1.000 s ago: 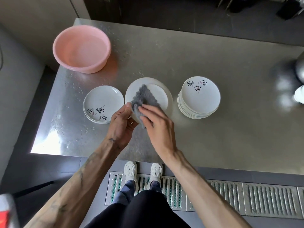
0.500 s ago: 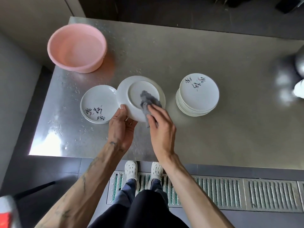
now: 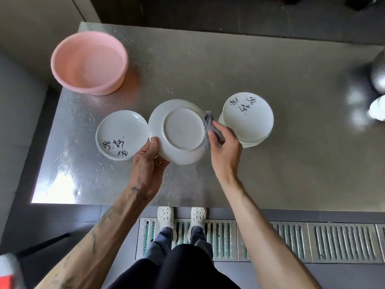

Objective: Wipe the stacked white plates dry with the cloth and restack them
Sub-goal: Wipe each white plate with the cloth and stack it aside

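One plate point(image 3: 179, 132) at frame centre, underside up, gripped at rim by left hand point(image 3: 149, 163). Right hand point(image 3: 225, 151) clutches cloth point(image 3: 210, 130) against right edge. Wiping step; next, probably restack on left pile point(image 3: 120, 134).

Counter point(image 3: 208, 65): brushed steel, wet. Droplets point(image 3: 93, 119) were scattered over its left half, and a bright glare patch point(image 3: 60, 188) sat at the near left corner. Pink basin point(image 3: 89, 89) stood upright at the far left corner, its edge overhanging the counter's left side. At the right edge of view were a rounded metal vessel point(image 3: 379, 74), blurred, and just nearer than it a white object point(image 3: 378, 110), cut off, kind not determinable. Floor: slotted metal drain grates point(image 3: 343, 240) ran along the counter's near side. A dark rod point(image 3: 45, 245) lay on the floor at left. Blurred red-and-white object point(image 3: 8, 274) at bottom left, unidentified.
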